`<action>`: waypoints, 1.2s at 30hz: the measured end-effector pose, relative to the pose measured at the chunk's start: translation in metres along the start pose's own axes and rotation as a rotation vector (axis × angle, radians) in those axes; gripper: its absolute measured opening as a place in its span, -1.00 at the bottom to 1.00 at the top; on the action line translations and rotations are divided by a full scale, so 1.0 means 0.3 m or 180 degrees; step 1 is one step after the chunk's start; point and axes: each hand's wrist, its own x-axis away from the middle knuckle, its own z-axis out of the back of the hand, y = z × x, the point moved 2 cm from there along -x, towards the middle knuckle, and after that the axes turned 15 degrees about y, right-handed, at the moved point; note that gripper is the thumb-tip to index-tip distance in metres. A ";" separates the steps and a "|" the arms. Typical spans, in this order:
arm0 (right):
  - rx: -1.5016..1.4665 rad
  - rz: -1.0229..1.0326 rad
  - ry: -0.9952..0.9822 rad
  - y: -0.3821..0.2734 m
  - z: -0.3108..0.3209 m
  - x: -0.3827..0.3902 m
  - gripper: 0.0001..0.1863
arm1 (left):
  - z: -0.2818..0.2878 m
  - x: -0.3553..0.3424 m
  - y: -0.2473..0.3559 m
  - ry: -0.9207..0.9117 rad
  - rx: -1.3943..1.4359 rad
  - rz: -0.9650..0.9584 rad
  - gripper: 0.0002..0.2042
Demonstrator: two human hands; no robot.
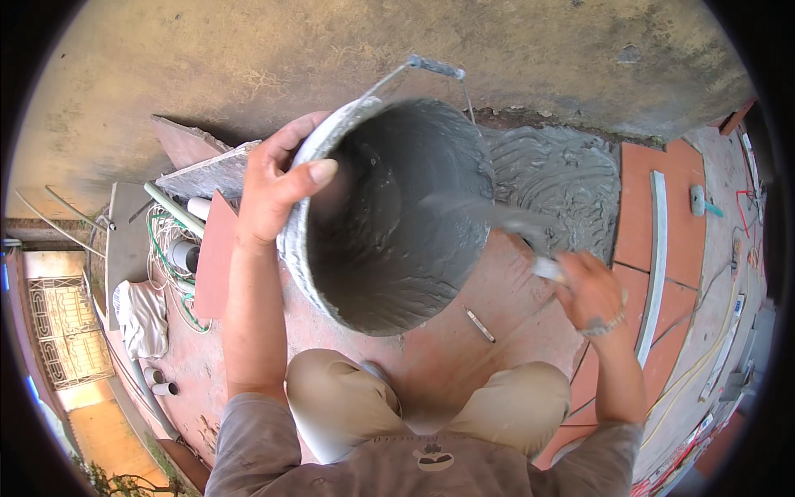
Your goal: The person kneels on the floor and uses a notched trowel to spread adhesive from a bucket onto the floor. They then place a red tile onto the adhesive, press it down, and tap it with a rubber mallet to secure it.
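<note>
Head view, arms (258, 319) outstretched, left fingers (318, 171) gripping bucket (296, 248), right fingers (573, 277) clasping blurred trowel (546, 268)

Mortar (563, 178) is swirled grey — tiles (682, 240) terracotta, the wall (248, 58) mottled ochre.

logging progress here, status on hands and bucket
Left hand gripping tilted bucket by its rim. Right hand holding trowel, blurred. Wet mortar inside bucket. Slim stick on floor nearby.

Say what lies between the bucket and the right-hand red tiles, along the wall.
Wet-looking grey mortar, spread in ridges, lies between the bucket and the red tiles, in the head view. The right hand, holding a blurred tool, shows lower down.
</note>
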 end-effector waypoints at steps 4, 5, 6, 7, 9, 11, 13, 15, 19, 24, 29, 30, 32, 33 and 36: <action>0.0308 0.0426 -0.0312 -0.224 -0.244 -0.247 -0.85 | -0.064 0.038 0.002 -0.0114 -0.0196 0.0068 -0.30; 0.0391 0.0322 -0.0458 -0.279 -0.320 -0.298 -0.83 | -0.080 0.047 0.000 -0.0120 -0.0232 -0.0012 -0.29; 0.0441 0.0312 -0.0475 -0.325 -0.383 -0.344 -0.81 | -0.091 0.059 0.000 -0.0113 -0.0272 -0.0082 -0.28; 0.0496 0.0304 -0.0515 -0.365 -0.439 -0.383 -0.78 | -0.091 0.069 0.003 -0.0191 -0.0391 -0.0100 -0.24; 0.0710 0.0278 -0.1000 -0.437 -0.533 -0.437 -0.72 | -0.098 0.090 -0.001 -0.0224 -0.0261 -0.0098 -0.22; 0.0421 0.0491 -0.1426 -0.473 -0.575 -0.443 -0.72 | -0.095 0.096 -0.005 -0.0208 -0.0226 -0.0237 -0.20; 0.0233 0.0543 -0.1772 -0.501 -0.591 -0.432 -0.72 | -0.088 0.100 -0.011 -0.0202 -0.0210 -0.0248 -0.20; 0.0158 0.0457 -0.1902 -0.517 -0.596 -0.417 -0.74 | -0.083 0.101 -0.020 -0.0198 -0.0200 -0.0249 -0.20; 0.0000 0.0342 -0.2143 -0.554 -0.611 -0.405 -0.73 | -0.080 0.107 -0.030 -0.0186 -0.0337 -0.0272 -0.21; -0.0339 0.0495 -0.1991 -0.575 -0.626 -0.389 -0.74 | -0.080 0.122 -0.014 -0.0198 -0.0450 -0.0464 -0.23; -0.0751 0.0149 -0.1810 -0.565 -0.645 -0.359 -0.75 | -0.087 0.119 0.003 -0.0137 -0.0607 -0.0304 -0.16; -0.0827 0.0147 -0.1770 -0.570 -0.649 -0.356 -0.77 | -0.086 0.118 0.006 -0.0172 -0.0635 -0.0283 -0.16; -0.0949 0.0058 -0.1735 -0.574 -0.657 -0.358 -0.78 | -0.086 0.116 0.006 -0.0213 -0.0489 -0.0281 -0.15; -0.1006 -0.0005 -0.1735 -0.575 -0.660 -0.361 -0.78 | -0.081 0.114 0.004 -0.0199 -0.0525 -0.0283 -0.13; -0.1255 -0.0171 -0.1796 -0.568 -0.658 -0.369 -0.76 | -0.061 0.096 -0.003 -0.0207 -0.0572 -0.0267 -0.09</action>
